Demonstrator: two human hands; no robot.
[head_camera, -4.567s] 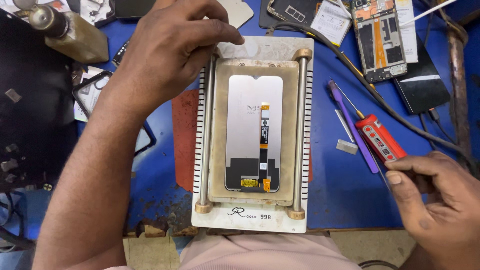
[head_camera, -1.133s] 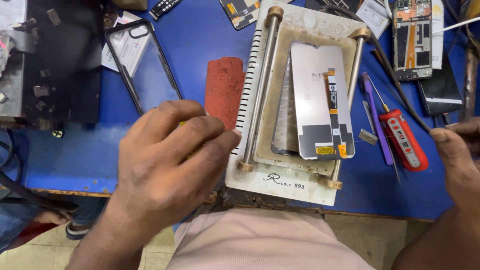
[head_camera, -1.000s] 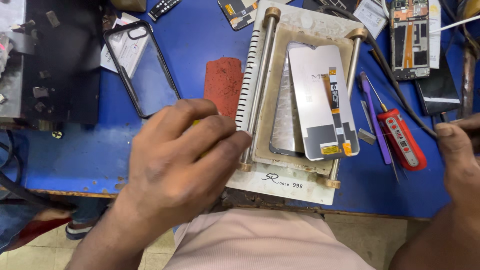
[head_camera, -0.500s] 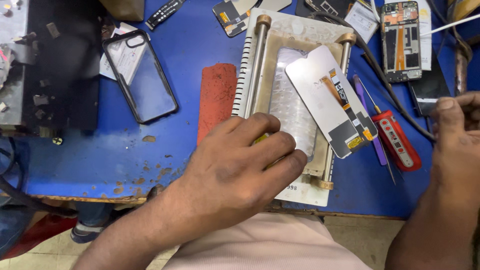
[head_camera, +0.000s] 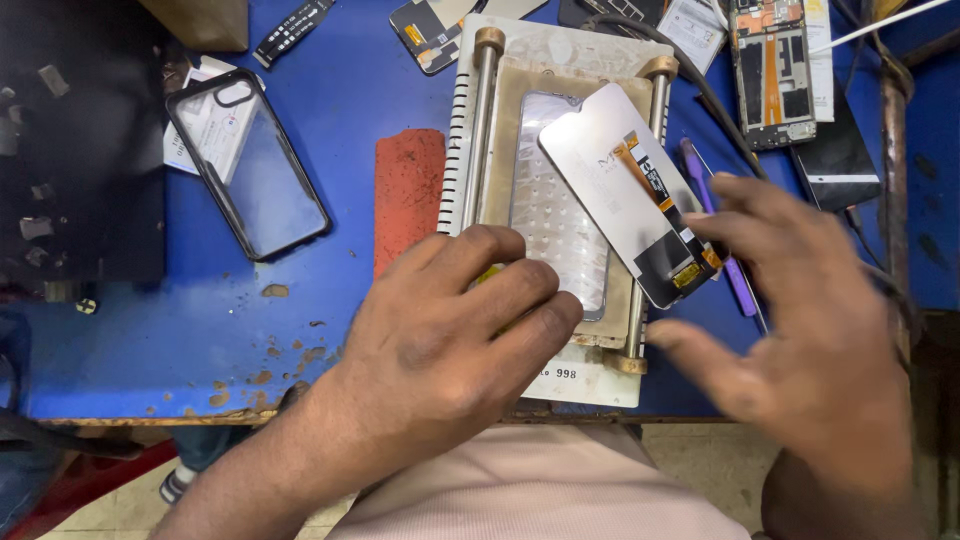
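Loose phone screen (head_camera: 630, 215) lies slantwise, far-left to near-right; open right hand (head_camera: 800, 340) nearest; left hand (head_camera: 450, 340) curled, contents unclear.

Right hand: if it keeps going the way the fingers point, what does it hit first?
Most likely the loose phone screen lying askew on the separator plate; the right hand has its fingertips at the screen's lower edge. Height gap unclear.

We count one phone case (head_camera: 247, 165) left of the separator plate (head_camera: 560, 200), two metal rods (head_camera: 478, 130) (both upright) on it.
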